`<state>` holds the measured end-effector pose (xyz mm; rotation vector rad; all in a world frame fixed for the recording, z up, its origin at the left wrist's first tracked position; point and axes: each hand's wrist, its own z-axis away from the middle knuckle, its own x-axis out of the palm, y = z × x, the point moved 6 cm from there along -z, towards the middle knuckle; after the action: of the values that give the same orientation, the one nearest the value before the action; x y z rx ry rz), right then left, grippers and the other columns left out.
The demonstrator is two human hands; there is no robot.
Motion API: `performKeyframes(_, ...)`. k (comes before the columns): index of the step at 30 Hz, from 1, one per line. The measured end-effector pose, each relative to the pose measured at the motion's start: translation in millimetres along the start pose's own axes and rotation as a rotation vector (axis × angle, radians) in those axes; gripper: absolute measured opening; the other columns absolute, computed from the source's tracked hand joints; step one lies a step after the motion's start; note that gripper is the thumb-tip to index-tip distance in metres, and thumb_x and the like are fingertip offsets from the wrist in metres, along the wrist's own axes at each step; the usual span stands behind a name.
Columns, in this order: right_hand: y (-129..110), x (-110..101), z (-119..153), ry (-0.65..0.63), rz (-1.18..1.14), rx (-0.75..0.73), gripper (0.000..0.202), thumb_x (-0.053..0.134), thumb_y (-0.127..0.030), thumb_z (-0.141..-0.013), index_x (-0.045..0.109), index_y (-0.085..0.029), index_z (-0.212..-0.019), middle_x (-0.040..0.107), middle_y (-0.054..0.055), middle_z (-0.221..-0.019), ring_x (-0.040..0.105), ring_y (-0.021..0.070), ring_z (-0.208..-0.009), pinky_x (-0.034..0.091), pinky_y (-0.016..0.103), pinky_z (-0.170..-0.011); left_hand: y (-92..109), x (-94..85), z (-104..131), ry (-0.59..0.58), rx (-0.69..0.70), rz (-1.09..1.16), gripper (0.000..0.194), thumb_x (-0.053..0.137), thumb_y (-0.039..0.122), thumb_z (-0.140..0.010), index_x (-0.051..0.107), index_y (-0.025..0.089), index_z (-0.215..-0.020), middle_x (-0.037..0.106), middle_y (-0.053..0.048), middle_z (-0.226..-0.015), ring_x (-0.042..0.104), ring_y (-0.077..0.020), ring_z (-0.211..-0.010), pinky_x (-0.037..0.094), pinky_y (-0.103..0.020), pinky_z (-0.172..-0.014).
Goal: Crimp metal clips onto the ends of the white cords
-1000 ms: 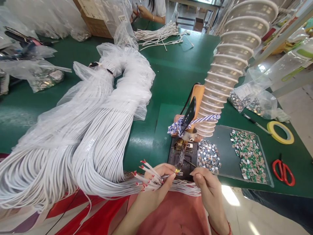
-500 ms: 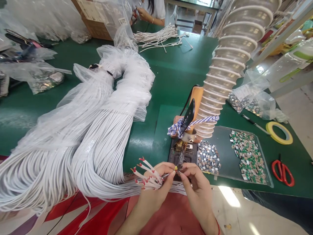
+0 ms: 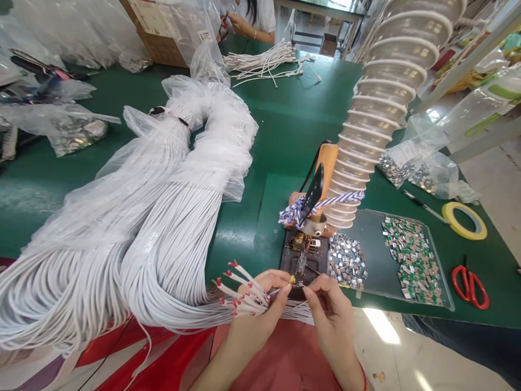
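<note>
My left hand (image 3: 264, 304) is closed round a bunch of white cables (image 3: 244, 296) with red-tipped ends fanning out to the left. Its thumb and forefinger pinch one cable close to the tip of the soldering iron (image 3: 301, 260). Opposite it, my right hand (image 3: 331, 309) is closed in a pinch, its fingertips at a tiny piece by the iron's tip; what they hold is too small to make out. The iron has an orange handle (image 3: 329, 165) and is fixed over a dark block (image 3: 287, 259), its tip pointing down between my hands.
Bagged white cable bundles (image 3: 175, 233) fill the left. A clear ribbed hose (image 3: 374, 108) rises behind the iron. To the right lie a tray (image 3: 376, 255) of small metal connectors, yellow tape (image 3: 450, 212) and red-handled scissors (image 3: 456, 279). Across the table a person's hands (image 3: 240, 24) are at work.
My right hand has shifted slightly right, opening a small gap between its fingertips and those of my left hand. The cable bunch in my left hand has tilted slightly left.
</note>
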<state>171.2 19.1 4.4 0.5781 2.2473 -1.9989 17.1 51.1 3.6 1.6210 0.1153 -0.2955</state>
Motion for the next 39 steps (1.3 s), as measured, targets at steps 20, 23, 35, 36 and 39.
performKeyframes(20, -5.0, 1.2, -2.2, 0.073, -0.074, -0.111, 0.018, 0.067, -0.007, -0.085, 0.071, -0.024, -0.079, 0.072, 0.005, -0.088, 0.070, 0.0190, -0.083, 0.059, 0.029, -0.072, 3.7, 1.7, -1.6, 0.042, 0.017, -0.012, 0.019, 0.056, 0.014, -0.085, 0.064, 0.019, -0.068, 0.072, -0.004, -0.077, 0.070, -0.0181, -0.072, 0.053, -0.028, -0.069)
performKeyframes(23, -7.6, 0.1, -4.3, 0.072, -0.065, -0.127, 0.020, 0.068, -0.005, -0.083, 0.072, -0.024, -0.079, 0.072, 0.005, -0.088, 0.070, 0.0187, -0.084, 0.059, 0.028, -0.073, 6.0, 0.5, -2.0, 0.067, 0.002, 0.011, 0.018, 0.056, 0.014, -0.085, 0.064, 0.019, -0.069, 0.072, -0.004, -0.077, 0.070, -0.0175, -0.073, 0.054, -0.027, -0.069)
performKeyframes(35, -2.5, 2.2, -5.6, 0.001, -0.093, -0.069, 0.020, 0.066, -0.005, -0.083, 0.073, -0.024, -0.079, 0.070, 0.004, -0.089, 0.068, 0.0184, -0.084, 0.057, 0.027, -0.073, -0.8, 1.8, -0.3, 0.037, -0.112, 0.070, 0.018, 0.057, 0.018, -0.084, 0.066, 0.018, -0.068, 0.073, -0.006, -0.077, 0.070, -0.0199, -0.073, 0.054, -0.029, -0.067)
performKeyframes(36, -1.2, 2.7, -5.3, 0.008, -0.104, -0.067, 0.021, 0.066, -0.005, -0.083, 0.073, -0.024, -0.079, 0.069, 0.004, -0.089, 0.068, 0.0179, -0.084, 0.057, 0.027, -0.073, -0.7, 1.8, -0.3, 0.039, -0.111, 0.065, 0.018, 0.057, 0.018, -0.083, 0.066, 0.018, -0.067, 0.073, -0.006, -0.077, 0.071, -0.0200, -0.073, 0.054, -0.029, -0.067)
performKeyframes(39, -0.7, 4.3, -5.5, 0.023, -0.120, -0.094, 0.021, 0.066, -0.004, -0.083, 0.072, -0.024, -0.080, 0.069, 0.004, -0.089, 0.067, 0.0172, -0.084, 0.056, 0.026, -0.073, 0.0, 2.0, -0.3, 0.061, -0.100, 0.071, 0.018, 0.057, 0.018, -0.083, 0.065, 0.018, -0.066, 0.074, -0.006, -0.076, 0.071, -0.0196, -0.072, 0.053, -0.029, -0.067)
